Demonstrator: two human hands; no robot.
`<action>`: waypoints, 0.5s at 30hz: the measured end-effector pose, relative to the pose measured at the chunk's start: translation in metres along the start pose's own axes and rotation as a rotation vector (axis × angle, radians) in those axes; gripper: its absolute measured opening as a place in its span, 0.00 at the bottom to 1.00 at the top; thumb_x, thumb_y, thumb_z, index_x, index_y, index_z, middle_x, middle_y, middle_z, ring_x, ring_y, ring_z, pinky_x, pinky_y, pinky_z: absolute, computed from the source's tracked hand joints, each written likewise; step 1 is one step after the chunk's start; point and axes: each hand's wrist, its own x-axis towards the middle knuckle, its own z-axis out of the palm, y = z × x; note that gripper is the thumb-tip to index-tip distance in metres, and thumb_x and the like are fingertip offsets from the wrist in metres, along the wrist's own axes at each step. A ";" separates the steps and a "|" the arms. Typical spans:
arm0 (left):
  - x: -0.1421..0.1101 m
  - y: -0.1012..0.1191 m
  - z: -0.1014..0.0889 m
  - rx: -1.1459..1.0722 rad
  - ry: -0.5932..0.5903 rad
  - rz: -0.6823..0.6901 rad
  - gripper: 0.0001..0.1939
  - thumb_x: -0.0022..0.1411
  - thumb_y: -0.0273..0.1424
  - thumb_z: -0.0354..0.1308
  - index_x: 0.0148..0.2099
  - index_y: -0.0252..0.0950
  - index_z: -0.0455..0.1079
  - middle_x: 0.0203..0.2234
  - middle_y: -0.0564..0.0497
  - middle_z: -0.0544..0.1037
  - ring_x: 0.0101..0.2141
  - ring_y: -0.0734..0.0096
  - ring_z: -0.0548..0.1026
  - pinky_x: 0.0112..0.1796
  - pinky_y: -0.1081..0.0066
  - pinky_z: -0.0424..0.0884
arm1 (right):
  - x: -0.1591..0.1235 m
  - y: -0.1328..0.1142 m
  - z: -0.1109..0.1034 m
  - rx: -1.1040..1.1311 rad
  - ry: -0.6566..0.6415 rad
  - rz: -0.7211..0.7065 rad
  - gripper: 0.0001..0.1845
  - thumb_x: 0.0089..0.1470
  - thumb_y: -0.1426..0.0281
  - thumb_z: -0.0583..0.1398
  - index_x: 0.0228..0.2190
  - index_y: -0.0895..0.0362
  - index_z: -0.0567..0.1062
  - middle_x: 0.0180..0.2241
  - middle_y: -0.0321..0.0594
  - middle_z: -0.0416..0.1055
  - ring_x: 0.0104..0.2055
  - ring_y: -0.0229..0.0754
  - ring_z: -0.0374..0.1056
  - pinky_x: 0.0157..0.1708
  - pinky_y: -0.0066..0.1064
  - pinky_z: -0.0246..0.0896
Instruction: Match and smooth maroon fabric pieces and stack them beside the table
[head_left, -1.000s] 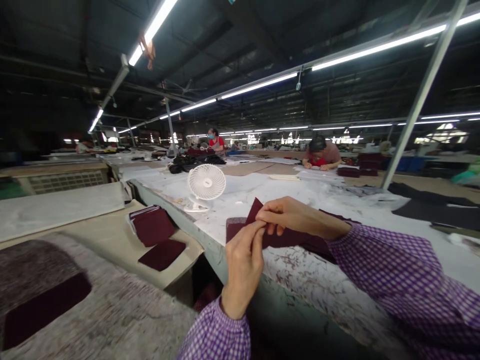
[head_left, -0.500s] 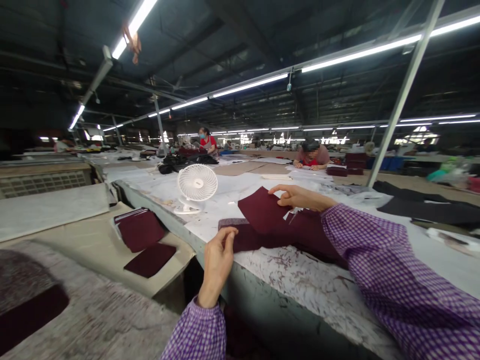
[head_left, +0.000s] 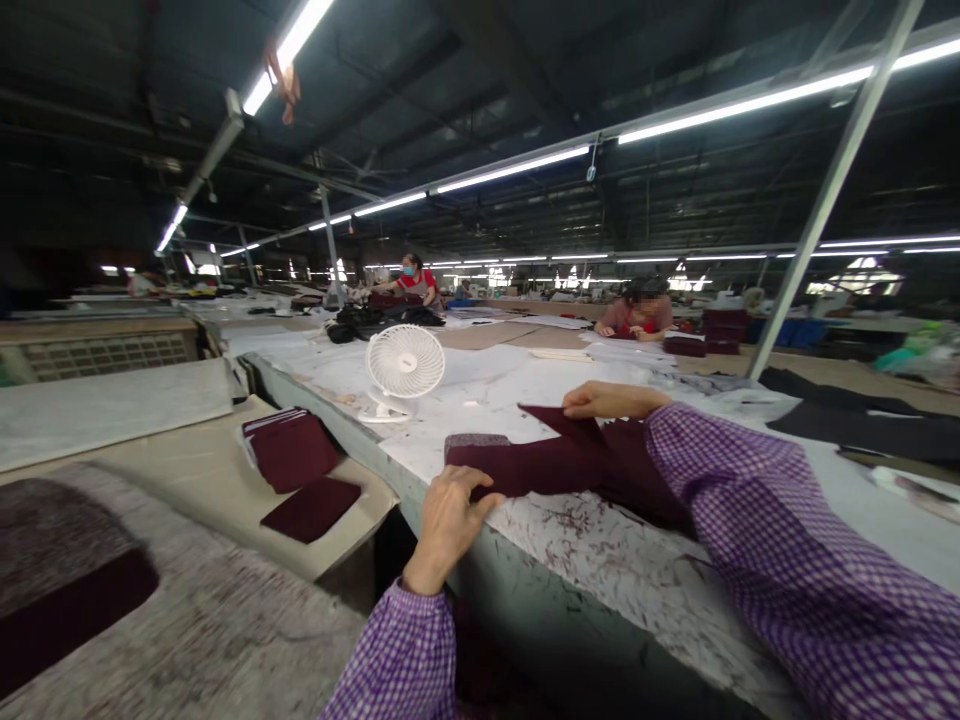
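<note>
My right hand [head_left: 609,400] pinches a maroon fabric piece [head_left: 566,418] by its edge; the piece is bent, with a pointed corner sticking out to the left. Under it lies more maroon fabric [head_left: 536,470] in a long pile along the table's front edge. At the pile's left end, my left hand [head_left: 450,515] rests against the near edge, thumb and fingers apart. A greyish speckled piece [head_left: 476,440] shows behind that end. My right sleeve covers part of the pile's right end.
A white fan [head_left: 406,362] stands on the white-covered table [head_left: 517,375]. Lower left, a stack of maroon pieces [head_left: 294,450] and a single piece [head_left: 311,508] lie on a beige surface. Dark cloth [head_left: 862,405] lies at right. Two people work farther back. A slanted pole [head_left: 832,200] rises at right.
My right hand has lowered the maroon piece, which was held up flat and now bends over. My left hand's pinched fingers have spread and moved slightly right onto the fabric edge.
</note>
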 end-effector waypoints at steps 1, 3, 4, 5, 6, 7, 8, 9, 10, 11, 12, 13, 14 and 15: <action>0.001 -0.001 0.000 0.021 -0.027 0.010 0.08 0.55 0.34 0.60 0.39 0.39 0.74 0.36 0.49 0.78 0.41 0.60 0.71 0.44 0.61 0.64 | 0.010 0.007 0.005 -0.094 -0.026 0.045 0.17 0.47 0.58 0.60 0.27 0.61 0.74 0.25 0.38 0.70 0.27 0.36 0.61 0.30 0.29 0.57; 0.002 -0.003 -0.001 0.047 -0.058 0.024 0.09 0.55 0.33 0.61 0.40 0.39 0.74 0.37 0.50 0.78 0.42 0.60 0.70 0.44 0.62 0.64 | 0.029 0.018 0.016 -0.196 -0.050 0.104 0.13 0.41 0.62 0.63 0.23 0.61 0.74 0.21 0.36 0.68 0.25 0.35 0.60 0.28 0.28 0.55; 0.002 -0.004 -0.001 0.053 -0.069 0.028 0.08 0.56 0.32 0.60 0.40 0.40 0.74 0.37 0.50 0.77 0.42 0.60 0.70 0.45 0.62 0.64 | 0.036 0.022 0.021 -0.209 -0.049 0.123 0.12 0.38 0.64 0.65 0.21 0.61 0.74 0.19 0.36 0.67 0.24 0.35 0.60 0.27 0.28 0.55; 0.003 -0.005 -0.001 0.057 -0.078 0.032 0.08 0.56 0.32 0.60 0.40 0.40 0.74 0.38 0.50 0.77 0.42 0.61 0.70 0.45 0.62 0.63 | 0.042 0.025 0.026 -0.215 -0.047 0.137 0.11 0.35 0.66 0.66 0.19 0.61 0.74 0.18 0.35 0.67 0.22 0.35 0.59 0.26 0.28 0.54; 0.004 -0.006 -0.001 0.061 -0.083 0.034 0.07 0.56 0.31 0.59 0.40 0.40 0.74 0.38 0.50 0.77 0.42 0.61 0.69 0.45 0.62 0.63 | 0.047 0.028 0.031 -0.225 -0.042 0.148 0.10 0.34 0.67 0.67 0.18 0.60 0.73 0.17 0.35 0.66 0.21 0.35 0.58 0.24 0.28 0.53; 0.004 -0.007 -0.001 0.066 -0.087 0.036 0.07 0.57 0.31 0.59 0.40 0.39 0.73 0.39 0.50 0.77 0.43 0.61 0.69 0.45 0.62 0.63 | 0.049 0.030 0.035 -0.232 -0.034 0.153 0.09 0.33 0.68 0.67 0.17 0.60 0.73 0.16 0.34 0.65 0.20 0.35 0.57 0.23 0.28 0.52; 0.004 -0.008 -0.001 0.072 -0.091 0.041 0.07 0.57 0.31 0.58 0.40 0.39 0.73 0.39 0.50 0.77 0.43 0.61 0.69 0.45 0.62 0.63 | 0.050 0.031 0.038 -0.236 -0.016 0.149 0.09 0.33 0.68 0.67 0.17 0.60 0.73 0.15 0.34 0.65 0.20 0.34 0.57 0.23 0.28 0.52; 0.005 -0.008 -0.001 0.078 -0.094 0.048 0.08 0.57 0.31 0.58 0.40 0.39 0.73 0.39 0.50 0.77 0.43 0.61 0.69 0.46 0.62 0.63 | 0.049 0.032 0.042 -0.237 0.010 0.137 0.09 0.35 0.68 0.66 0.17 0.60 0.74 0.15 0.34 0.65 0.20 0.34 0.57 0.23 0.28 0.51; 0.005 -0.009 -0.002 0.084 -0.097 0.056 0.08 0.58 0.31 0.57 0.40 0.40 0.73 0.39 0.50 0.76 0.43 0.61 0.69 0.46 0.62 0.63 | 0.047 0.033 0.044 -0.235 0.042 0.120 0.09 0.38 0.67 0.65 0.18 0.60 0.74 0.16 0.34 0.66 0.21 0.34 0.58 0.23 0.28 0.51; 0.005 -0.009 -0.002 0.090 -0.101 0.066 0.08 0.58 0.31 0.57 0.40 0.40 0.73 0.39 0.50 0.76 0.43 0.61 0.69 0.46 0.62 0.63 | 0.045 0.033 0.046 -0.231 0.079 0.100 0.10 0.40 0.66 0.64 0.18 0.60 0.75 0.16 0.34 0.66 0.21 0.34 0.58 0.24 0.27 0.51; 0.005 -0.009 -0.001 0.096 -0.105 0.077 0.07 0.58 0.30 0.56 0.40 0.40 0.73 0.39 0.50 0.76 0.43 0.61 0.69 0.46 0.61 0.63 | 0.043 0.034 0.048 -0.227 0.119 0.081 0.11 0.43 0.65 0.63 0.19 0.60 0.75 0.17 0.35 0.66 0.22 0.33 0.58 0.24 0.27 0.51; 0.005 -0.009 -0.001 0.104 -0.108 0.088 0.07 0.58 0.30 0.56 0.39 0.40 0.73 0.39 0.50 0.76 0.42 0.61 0.69 0.45 0.61 0.63 | 0.042 0.034 0.050 -0.221 0.158 0.064 0.12 0.44 0.64 0.62 0.19 0.60 0.75 0.17 0.35 0.67 0.23 0.33 0.59 0.24 0.27 0.52; 0.005 -0.009 -0.001 0.116 -0.108 0.098 0.07 0.59 0.29 0.55 0.38 0.40 0.73 0.38 0.50 0.76 0.42 0.61 0.69 0.45 0.62 0.63 | 0.043 0.034 0.050 -0.215 0.196 0.046 0.12 0.44 0.64 0.63 0.18 0.60 0.74 0.17 0.35 0.67 0.23 0.33 0.59 0.25 0.27 0.52; 0.005 -0.008 0.000 0.131 -0.105 0.107 0.07 0.59 0.28 0.54 0.37 0.40 0.73 0.38 0.50 0.76 0.41 0.61 0.69 0.44 0.62 0.63 | 0.044 0.034 0.050 -0.204 0.226 0.032 0.12 0.41 0.65 0.64 0.17 0.60 0.74 0.17 0.35 0.67 0.23 0.34 0.59 0.25 0.26 0.52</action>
